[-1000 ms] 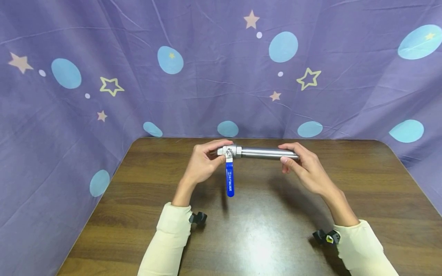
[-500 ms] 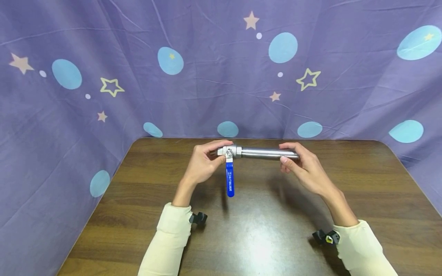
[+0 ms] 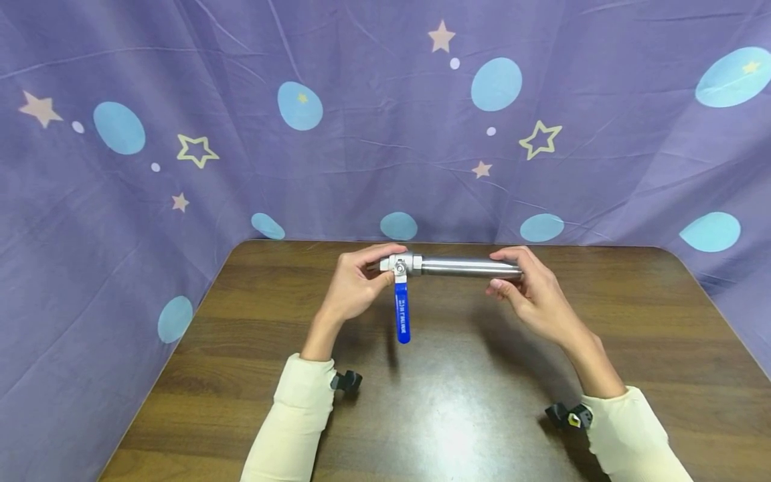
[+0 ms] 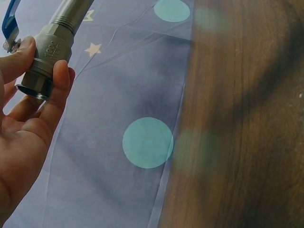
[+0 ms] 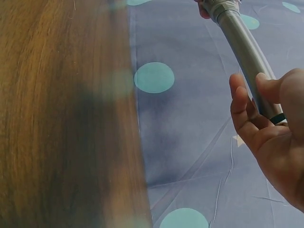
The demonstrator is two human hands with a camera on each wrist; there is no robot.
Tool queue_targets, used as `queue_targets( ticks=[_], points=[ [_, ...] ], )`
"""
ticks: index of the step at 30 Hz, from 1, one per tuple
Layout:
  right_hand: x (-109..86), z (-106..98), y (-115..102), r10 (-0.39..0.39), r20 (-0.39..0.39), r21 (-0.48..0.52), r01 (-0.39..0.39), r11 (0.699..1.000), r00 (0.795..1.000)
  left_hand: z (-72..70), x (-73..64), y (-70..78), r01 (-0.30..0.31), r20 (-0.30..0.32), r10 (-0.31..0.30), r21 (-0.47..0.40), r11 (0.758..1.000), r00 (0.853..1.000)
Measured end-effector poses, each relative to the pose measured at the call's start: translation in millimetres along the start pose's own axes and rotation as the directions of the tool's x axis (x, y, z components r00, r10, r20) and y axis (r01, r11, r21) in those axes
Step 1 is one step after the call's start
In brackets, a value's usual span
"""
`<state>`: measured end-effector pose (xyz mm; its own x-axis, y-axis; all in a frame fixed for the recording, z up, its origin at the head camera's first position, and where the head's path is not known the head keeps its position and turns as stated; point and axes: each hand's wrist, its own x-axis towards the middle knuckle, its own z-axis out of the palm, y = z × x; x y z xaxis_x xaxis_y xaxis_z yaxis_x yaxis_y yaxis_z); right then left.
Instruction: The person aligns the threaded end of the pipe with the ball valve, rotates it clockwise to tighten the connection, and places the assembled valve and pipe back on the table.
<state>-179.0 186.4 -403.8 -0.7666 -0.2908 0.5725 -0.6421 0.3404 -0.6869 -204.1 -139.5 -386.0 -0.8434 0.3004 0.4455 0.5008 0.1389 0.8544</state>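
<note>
My left hand [image 3: 354, 284] grips the steel body of a ball valve [image 3: 409, 263], thumb in front and fingers behind. The valve's blue lever handle [image 3: 402, 313] points down towards me. A smooth steel pipe [image 3: 454, 267] extends rightwards from the valve, level above the table. Some pipe thread [image 4: 64, 21] shows at the joint in the left wrist view, and the valve's other end is an open socket. Around the pipe's far right end curl the fingers of my right hand [image 3: 542, 301]. In the right wrist view its thumb lies along the pipe [image 5: 247, 45].
Below the hands is a brown wood-grain table [image 3: 241, 402] with rounded back corners. A purple curtain [image 3: 361, 134] with stars and blue spots hangs behind and at the sides. Black camera mounts [image 3: 346, 381] sit at both wrists.
My right thumb has shifted slightly down from the front of the pipe, and the right fingertips have moved a little to the right. The left hand and valve stay nearly still.
</note>
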Motion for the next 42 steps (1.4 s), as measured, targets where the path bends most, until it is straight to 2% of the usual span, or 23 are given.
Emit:
queue_targets(
  ticks=[14,33,38,42],
  points=[
    [0.3,-2.1,0.8,-0.021,-0.024,-0.058,0.019,0.998,0.999,0.8,-0.2,-0.6,0.005,0.001,-0.005,-0.001,1.0,1.0],
    [0.2,-4.9,1.2,0.082,0.022,-0.06,-0.081,0.995,0.996,1.0,-0.1,0.5,0.011,0.005,-0.011,0.004,1.0,1.0],
    [-0.4,-4.7,2.1,0.093,0.029,-0.061,-0.091,0.994,0.995,0.9,-0.5,0.0,-0.003,0.007,0.003,0.011,1.0,1.0],
    [-1.6,-4.0,2.0,0.109,0.04,-0.028,-0.108,0.994,0.993,0.8,-0.3,-0.8,-0.012,0.011,0.012,0.013,1.0,1.0]
  ],
)
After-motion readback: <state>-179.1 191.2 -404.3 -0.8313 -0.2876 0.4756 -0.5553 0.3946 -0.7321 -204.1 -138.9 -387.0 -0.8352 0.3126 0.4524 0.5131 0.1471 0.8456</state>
